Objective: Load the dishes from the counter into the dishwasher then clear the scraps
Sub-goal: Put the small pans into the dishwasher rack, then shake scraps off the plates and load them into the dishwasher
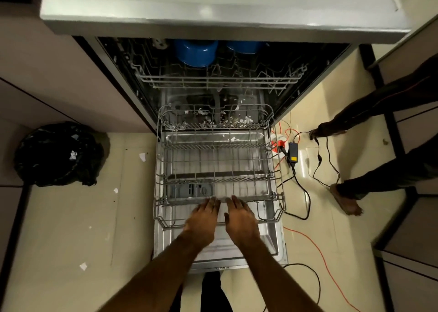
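Both hands are reaching side by side over the near rim of the lower rack [161, 169], left hand [203, 220] and right hand [239, 218] level, fingers [235, 202] lying straight and holding nothing. Straight ahead, the rack is stretching lengthwise away on the open door [272, 241], scraps [214, 119] lying at its far end. Blue pots [195, 53] are sitting beyond in the upper rack [220, 80]. No writing is showing legibly.

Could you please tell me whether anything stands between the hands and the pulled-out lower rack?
Nothing visible does. The left hand and right hand, both open, reach over the front edge of the lower rack, with no object between. Paper scraps lie toward its far end.
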Available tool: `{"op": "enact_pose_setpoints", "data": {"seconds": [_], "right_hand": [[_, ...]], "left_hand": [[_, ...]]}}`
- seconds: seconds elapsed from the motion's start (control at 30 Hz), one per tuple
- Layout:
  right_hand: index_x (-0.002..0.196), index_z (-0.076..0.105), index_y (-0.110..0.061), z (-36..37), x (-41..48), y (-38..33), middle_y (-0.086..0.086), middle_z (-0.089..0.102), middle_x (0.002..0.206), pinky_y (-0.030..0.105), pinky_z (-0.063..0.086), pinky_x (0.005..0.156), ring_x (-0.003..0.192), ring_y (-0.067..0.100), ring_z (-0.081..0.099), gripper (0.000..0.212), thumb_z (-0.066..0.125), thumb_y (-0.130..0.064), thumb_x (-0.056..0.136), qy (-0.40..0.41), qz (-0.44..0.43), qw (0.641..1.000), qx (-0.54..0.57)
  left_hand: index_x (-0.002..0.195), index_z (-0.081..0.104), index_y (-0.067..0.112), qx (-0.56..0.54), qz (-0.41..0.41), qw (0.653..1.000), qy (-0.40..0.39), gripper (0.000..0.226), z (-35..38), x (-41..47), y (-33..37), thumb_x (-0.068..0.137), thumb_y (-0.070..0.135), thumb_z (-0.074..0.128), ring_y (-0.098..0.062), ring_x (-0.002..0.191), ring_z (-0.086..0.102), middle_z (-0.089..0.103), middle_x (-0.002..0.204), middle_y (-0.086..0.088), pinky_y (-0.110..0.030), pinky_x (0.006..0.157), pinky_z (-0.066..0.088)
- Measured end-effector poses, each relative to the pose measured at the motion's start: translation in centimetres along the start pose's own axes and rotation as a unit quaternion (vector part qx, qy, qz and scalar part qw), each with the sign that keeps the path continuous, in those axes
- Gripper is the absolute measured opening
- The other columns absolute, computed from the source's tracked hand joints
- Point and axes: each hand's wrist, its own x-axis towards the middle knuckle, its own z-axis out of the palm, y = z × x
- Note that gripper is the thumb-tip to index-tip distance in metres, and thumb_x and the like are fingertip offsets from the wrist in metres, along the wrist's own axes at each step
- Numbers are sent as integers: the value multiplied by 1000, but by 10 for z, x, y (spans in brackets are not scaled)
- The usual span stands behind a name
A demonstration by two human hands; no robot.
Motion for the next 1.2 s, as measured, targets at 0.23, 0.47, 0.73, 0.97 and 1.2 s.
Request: {"op": "enact_pose_setpoints", "data": {"seconds": [0.23, 0.47, 0.73, 0.97, 1.2], "right_hand": [[166, 12, -18, -109, -21, -51, 7, 5, 174, 45, 0, 129, 161, 27, 3, 73, 45, -44, 107, 87, -40, 995, 33], [166, 14, -20, -234, -69, -116, 3, 8, 174, 44, 0, 131, 161, 23, 3, 73, 47, -44, 106, 142, -124, 981, 51], [165, 21, -23, -311, -136, -182, 1, 17, 173, 33, -3, 127, 161, 19, 6, 70, 47, -49, 106, 170, -220, 958, 73], [164, 22, -29, -326, -181, -228, -6, 16, 172, 33, -1, 127, 157, 7, 1, 70, 51, -50, 104, 147, -267, 945, 121], [162, 29, -27, -327, -201, -299, -3, 24, 171, 44, 14, 131, 158, 11, 11, 67, 58, -44, 104, 157, -273, 937, 151]], "left_hand": [[154, -18, 22, -25, 6, 984, 177, 93, -118, -56, -19, 97, 21, 56, -18, 149, -22, -27, 161, 2, -41, 123, -7], [162, 11, 14, 22, -33, 960, 278, 92, -239, -161, -36, 89, 33, 64, -23, 155, 1, -2, 168, -5, -41, 123, 10], [162, 15, 17, 25, -79, 924, 373, 80, -319, -300, -43, 96, 41, 52, -21, 157, 0, 2, 170, -2, -42, 127, 12], [161, 18, 18, -44, -160, 889, 426, 81, -316, -395, -73, 97, 46, 57, -18, 156, 1, 4, 169, 0, -43, 127, 12], [162, 16, 23, -95, -186, 874, 439, 82, -296, -445, -131, 97, 50, 57, -14, 156, -3, 2, 169, 5, -40, 127, 9]]}}
